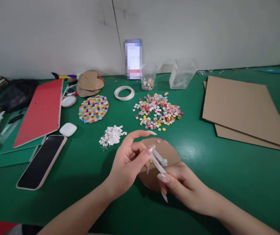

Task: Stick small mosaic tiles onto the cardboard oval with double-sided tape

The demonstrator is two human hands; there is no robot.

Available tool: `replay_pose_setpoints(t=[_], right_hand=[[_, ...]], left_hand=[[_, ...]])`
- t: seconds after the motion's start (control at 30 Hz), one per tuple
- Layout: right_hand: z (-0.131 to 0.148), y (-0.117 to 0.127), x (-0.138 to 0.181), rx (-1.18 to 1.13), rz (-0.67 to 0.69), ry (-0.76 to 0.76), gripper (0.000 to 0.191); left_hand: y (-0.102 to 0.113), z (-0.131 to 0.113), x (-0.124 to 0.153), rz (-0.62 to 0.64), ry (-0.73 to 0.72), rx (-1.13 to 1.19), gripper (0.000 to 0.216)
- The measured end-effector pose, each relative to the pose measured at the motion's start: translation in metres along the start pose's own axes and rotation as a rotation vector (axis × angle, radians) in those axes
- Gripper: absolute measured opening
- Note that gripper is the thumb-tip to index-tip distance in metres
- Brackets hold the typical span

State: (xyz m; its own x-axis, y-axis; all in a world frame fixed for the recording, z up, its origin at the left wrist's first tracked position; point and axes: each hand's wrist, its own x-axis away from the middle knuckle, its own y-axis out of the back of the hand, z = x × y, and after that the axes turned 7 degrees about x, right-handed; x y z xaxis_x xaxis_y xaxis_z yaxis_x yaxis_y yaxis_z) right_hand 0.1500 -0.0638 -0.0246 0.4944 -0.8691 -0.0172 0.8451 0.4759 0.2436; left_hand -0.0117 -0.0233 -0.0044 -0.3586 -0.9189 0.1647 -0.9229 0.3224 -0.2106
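My left hand [127, 161] and my right hand [179, 184] meet over a brown cardboard disc [165, 150] lying on the green table. Both pinch a narrow white strip [158, 161], which looks like double-sided tape, held just above the disc. My left index finger points out while thumb and other fingers grip the strip. A couple of small coloured tiles sit on the disc. A pile of coloured mosaic tiles [158, 111] lies just beyond it, and a heap of white paper bits [111, 135] lies to its left.
A finished tiled disc [93, 108], a tape roll [124, 92], two clear cups [149, 75], a phone [42, 161], a white earbud case [67, 129], a red board [42, 111] and cardboard sheets [244, 107] at right share the table. A wall stands behind.
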Motion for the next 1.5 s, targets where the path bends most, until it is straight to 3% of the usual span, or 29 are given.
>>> replay_pose_setpoints(t=[0.13, 0.23, 0.27, 0.33, 0.4, 0.47, 0.53, 0.67, 0.87, 1.03, 1.27, 1.5], right_hand=[[0.002, -0.002, 0.0, 0.098, 0.028, 0.089, 0.043], [0.002, -0.007, 0.003, 0.158, 0.077, 0.201, 0.043], [0.001, -0.008, 0.004, 0.134, 0.055, 0.206, 0.044], [-0.003, -0.006, 0.004, -0.007, -0.111, 0.148, 0.047], [-0.007, -0.002, 0.004, -0.229, -0.346, 0.053, 0.049], [-0.01, 0.002, 0.002, -0.427, -0.444, -0.006, 0.047], [-0.012, 0.004, 0.0, -0.549, -0.382, -0.089, 0.044], [-0.01, -0.002, -0.003, -0.709, -0.123, -0.23, 0.047], [-0.007, -0.007, 0.0, -0.9, 0.013, -0.22, 0.047], [-0.003, -0.005, 0.002, -0.938, 0.093, -0.161, 0.041], [-0.002, -0.006, 0.001, -1.013, 0.107, -0.186, 0.042], [0.0, -0.008, 0.001, -0.984, 0.116, -0.183, 0.043]], left_hand=[[0.008, -0.006, -0.012, -0.153, -0.031, 0.034, 0.024], [0.025, -0.02, -0.026, -0.413, -0.227, 0.108, 0.007], [0.029, -0.024, -0.029, -0.438, -0.279, 0.132, 0.005], [0.029, -0.028, -0.028, -0.387, -0.31, 0.116, 0.01], [0.021, -0.024, -0.021, -0.205, -0.206, 0.028, 0.016], [0.01, -0.017, -0.011, -0.038, -0.11, -0.047, 0.017], [0.001, -0.01, -0.003, 0.077, -0.05, -0.076, 0.017], [-0.003, -0.004, 0.005, 0.241, -0.052, -0.047, 0.019], [-0.006, 0.001, 0.007, 0.355, -0.209, -0.146, 0.026], [-0.009, 0.001, 0.007, 0.413, -0.141, -0.088, 0.031], [-0.012, 0.002, 0.004, 0.299, -0.202, -0.126, 0.034], [-0.014, 0.006, 0.006, 0.273, -0.285, -0.176, 0.038]])
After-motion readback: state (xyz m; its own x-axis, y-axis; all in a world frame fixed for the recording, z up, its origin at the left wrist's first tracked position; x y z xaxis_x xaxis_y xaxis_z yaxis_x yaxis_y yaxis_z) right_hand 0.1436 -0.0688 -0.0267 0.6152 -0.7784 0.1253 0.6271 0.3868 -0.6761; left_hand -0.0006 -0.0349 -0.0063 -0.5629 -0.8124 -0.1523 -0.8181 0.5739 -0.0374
